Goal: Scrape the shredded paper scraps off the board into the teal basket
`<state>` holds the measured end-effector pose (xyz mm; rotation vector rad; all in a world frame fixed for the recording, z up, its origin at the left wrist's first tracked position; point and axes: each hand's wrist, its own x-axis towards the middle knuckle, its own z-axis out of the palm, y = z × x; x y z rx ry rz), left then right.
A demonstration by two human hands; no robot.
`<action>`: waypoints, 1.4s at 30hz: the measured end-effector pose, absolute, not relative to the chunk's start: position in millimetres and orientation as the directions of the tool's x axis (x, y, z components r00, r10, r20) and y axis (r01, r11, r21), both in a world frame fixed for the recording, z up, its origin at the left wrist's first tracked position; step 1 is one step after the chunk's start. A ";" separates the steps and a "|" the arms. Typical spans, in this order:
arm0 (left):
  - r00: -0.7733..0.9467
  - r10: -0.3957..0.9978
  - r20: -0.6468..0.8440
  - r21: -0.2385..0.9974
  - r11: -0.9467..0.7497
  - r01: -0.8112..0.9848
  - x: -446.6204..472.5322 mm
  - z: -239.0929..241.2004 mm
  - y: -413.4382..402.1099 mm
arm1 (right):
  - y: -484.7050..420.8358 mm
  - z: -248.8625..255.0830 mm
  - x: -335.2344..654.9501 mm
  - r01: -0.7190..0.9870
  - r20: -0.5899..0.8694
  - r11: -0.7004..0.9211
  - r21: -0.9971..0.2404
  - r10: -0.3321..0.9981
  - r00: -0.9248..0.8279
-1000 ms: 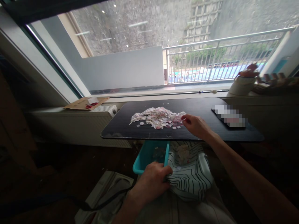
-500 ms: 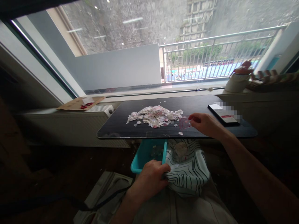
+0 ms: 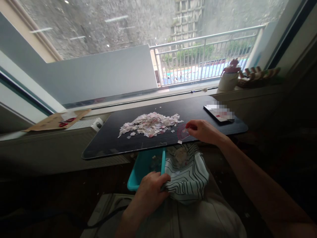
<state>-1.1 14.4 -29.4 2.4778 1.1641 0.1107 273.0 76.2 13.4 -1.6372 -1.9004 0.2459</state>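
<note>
Drawn from the pile [image 3: 150,123], right hand [image 3: 204,131] pinches pink piece [image 3: 182,133]; left hand [image 3: 148,195] grips striped cloth [image 3: 188,175].

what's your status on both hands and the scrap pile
Right hand pinching pink piece at table edge. Left hand gripping striped cloth by teal bin. Scrap pile apart, nothing blocking.

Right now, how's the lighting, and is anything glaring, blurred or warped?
Head view: window daylight backlights the scene, with ceiling-light streaks reflected in the glass; paper scraps and table are well lit, the left hand gripping the striped cloth is dim. Wide-lens edges bow the railing. The phone is pixelated; the right hand pinching a pink piece looks sharp.
</note>
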 end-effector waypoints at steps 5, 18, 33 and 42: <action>0.644 0.754 -0.127 0.389 -0.560 0.732 -0.8 -27.2 14.2 | 75.3 13.6 270.9 0.808 0.335 0.197 -0.556 0.942 0.001; 0.659 0.747 -0.086 0.386 -0.585 0.714 -3.0 -31.4 13.5 | 78.1 6.8 270.0 0.809 0.314 0.199 -0.553 0.949 -0.019; 0.765 0.644 -0.016 0.223 -0.743 0.631 17.6 -31.4 18.4 | 98.5 -8.2 252.9 0.861 0.394 0.191 -0.472 0.919 0.012; 0.756 0.654 -0.028 0.175 -0.741 0.648 18.4 -32.2 17.5 | 93.9 -9.8 243.2 0.809 0.391 0.231 -0.541 0.920 -0.001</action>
